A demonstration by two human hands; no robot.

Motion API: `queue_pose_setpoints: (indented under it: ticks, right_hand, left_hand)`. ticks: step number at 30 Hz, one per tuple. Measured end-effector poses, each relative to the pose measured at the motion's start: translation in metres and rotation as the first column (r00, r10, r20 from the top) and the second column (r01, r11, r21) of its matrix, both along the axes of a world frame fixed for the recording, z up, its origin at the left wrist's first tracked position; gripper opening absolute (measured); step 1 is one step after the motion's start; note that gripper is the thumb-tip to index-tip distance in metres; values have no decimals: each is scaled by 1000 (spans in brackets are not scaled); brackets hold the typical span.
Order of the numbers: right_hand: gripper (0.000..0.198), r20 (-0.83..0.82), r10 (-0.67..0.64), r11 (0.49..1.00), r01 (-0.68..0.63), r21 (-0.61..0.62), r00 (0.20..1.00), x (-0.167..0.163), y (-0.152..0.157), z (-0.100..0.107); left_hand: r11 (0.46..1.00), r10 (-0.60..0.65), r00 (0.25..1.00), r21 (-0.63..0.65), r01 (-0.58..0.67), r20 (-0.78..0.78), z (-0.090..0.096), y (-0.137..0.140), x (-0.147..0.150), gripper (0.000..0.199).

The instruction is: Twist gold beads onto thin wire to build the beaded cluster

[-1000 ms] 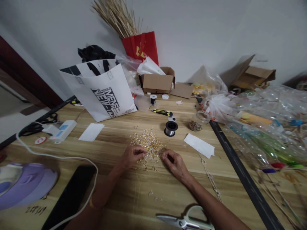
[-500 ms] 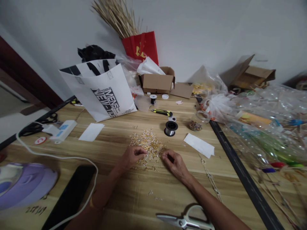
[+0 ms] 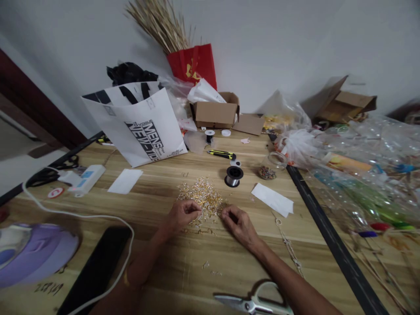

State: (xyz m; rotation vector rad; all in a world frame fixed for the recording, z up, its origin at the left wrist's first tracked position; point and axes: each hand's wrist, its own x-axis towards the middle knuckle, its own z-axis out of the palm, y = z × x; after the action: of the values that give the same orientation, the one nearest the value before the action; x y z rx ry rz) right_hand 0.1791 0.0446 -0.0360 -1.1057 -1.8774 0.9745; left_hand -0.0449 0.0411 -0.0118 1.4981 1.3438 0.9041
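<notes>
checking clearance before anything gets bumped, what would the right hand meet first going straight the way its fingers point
Most likely the pile of small gold and clear pieces: the right hand points at its right edge, fingertips so close that contact is unclear.

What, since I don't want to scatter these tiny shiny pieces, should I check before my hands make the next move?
1. Left hand at the pile of shiny pieces: ok, by its near left side.
2. Right hand at the pile: ok, by its right edge.
3. Fingers of either hand gripping a piece: cannot tell, too small to see.
4. Every piece gathered in the pile: not ok, stray pieces lie apart, nearer the scissors.
5. Scissors clear of both hands: ok, though the right forearm is close to the handle.
6. Black-flanged spool standing on its flange: ok, beyond the pile to the right.
</notes>
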Motion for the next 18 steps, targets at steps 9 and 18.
queue_pose_setpoints:
  ticks: [9, 18]
  right_hand:
    - [16, -7, -7, 1000, 7, -8, 1000, 0, 0, 0]
    - [16, -9, -1, 1000, 0, -25, 1000, 0, 0, -1]
  left_hand:
    - [993, 77, 984, -99, -61, 162, 5, -1, 8, 17]
    - [988, 142, 951, -104, -117, 275, 3, 1, 1, 18]
